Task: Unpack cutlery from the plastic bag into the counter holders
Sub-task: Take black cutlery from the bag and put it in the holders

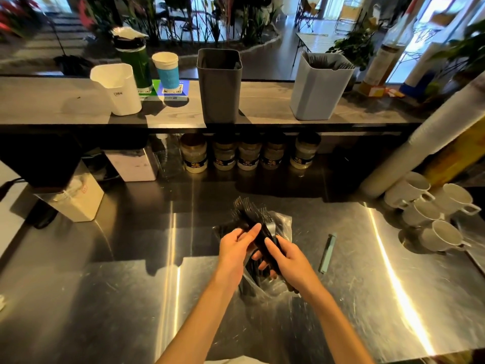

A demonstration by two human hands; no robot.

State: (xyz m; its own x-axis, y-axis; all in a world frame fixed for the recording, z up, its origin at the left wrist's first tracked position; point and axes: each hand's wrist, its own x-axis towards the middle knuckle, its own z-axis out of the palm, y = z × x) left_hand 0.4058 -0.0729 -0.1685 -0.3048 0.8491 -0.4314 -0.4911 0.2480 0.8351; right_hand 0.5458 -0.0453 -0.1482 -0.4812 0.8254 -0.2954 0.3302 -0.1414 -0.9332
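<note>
Gripping a bundle of black forks [249, 214] from both sides: left hand [235, 246] with fingers curled over the handles, right hand [290, 261] pinching them from the other side, tines fanned away. Under and around the forks, crumpled clear bag [265, 285] on the steel counter [131, 298]. Right of the bag, blue-grey pen [327, 253]. Farther right, white mugs [430, 214]. Beyond the bag, on the raised shelf [52, 101], dark grey holder [220, 85], pale grey holder [319, 88] with cutlery inside, and white holder [118, 88].

Daylight from the far windows [430, 11] backlit the dim scene; bright glare streaked the steel counter [393, 279]; edges bowed and the background was blurred.
</note>
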